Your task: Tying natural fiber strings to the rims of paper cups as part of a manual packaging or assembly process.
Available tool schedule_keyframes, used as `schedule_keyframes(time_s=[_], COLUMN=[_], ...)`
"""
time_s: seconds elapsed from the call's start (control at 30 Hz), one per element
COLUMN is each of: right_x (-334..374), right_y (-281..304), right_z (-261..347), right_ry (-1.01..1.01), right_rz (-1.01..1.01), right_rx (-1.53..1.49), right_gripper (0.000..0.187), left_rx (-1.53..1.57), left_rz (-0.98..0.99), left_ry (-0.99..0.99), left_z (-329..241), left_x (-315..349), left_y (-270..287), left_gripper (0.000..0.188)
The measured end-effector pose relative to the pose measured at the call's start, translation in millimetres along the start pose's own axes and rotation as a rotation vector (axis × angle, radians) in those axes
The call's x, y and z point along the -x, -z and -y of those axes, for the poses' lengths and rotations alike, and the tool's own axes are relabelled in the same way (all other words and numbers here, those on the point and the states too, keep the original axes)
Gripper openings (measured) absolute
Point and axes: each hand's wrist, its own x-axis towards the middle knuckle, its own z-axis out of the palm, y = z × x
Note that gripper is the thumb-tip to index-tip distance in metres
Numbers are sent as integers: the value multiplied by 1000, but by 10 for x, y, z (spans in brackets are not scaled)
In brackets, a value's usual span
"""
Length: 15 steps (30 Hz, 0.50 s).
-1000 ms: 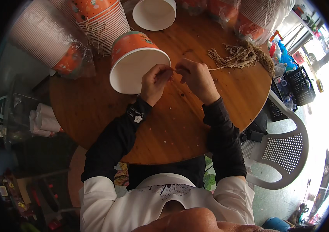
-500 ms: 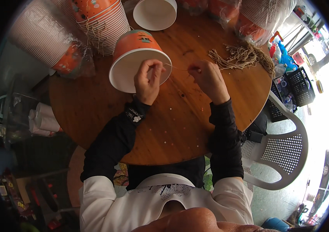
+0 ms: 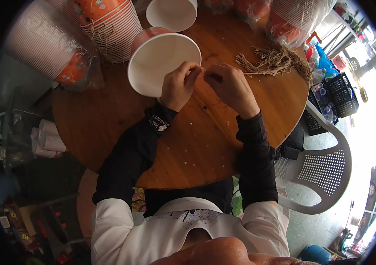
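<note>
Close together over the round wooden table, both my hands pinch a thin string. My left hand has its thumb and fingers pressed together, with the fingertips almost touching those of the right. My right hand is closed too, its fingers curled down, and a pale end of string sticks out past its knuckles. Behind the left hand a paper bucket, white inside and orange outside, lies tilted with its mouth toward me. Whether the string is tied to the bucket is hidden by my fingers.
Nested orange buckets and plastic-wrapped stacks stand at the back left. Another white bucket is behind. A bundle of tan strings lies at the right of the wooden table. A grey plastic chair stands on the right.
My hands have come together from apart, the right moving left and the left slightly right. The bucket has tipped, showing more of its inside. The string stretched between the hands has shortened.
</note>
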Motion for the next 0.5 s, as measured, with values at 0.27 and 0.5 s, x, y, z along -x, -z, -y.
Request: schedule_keyframes(time_s=[0.27,0.5], right_x=[-59,-89], right_y=[-29,-13], right_z=[-22,-114], right_ry=[57,-110], right_rz=[-133,-23], right_rx=[-36,-447], right_gripper=[8,14], left_rx=[204,879], left_rz=[161,299], left_ry=[56,452], left_z=[182,58], left_x=[9,-127], left_y=[8,120], left_gripper=[12,13])
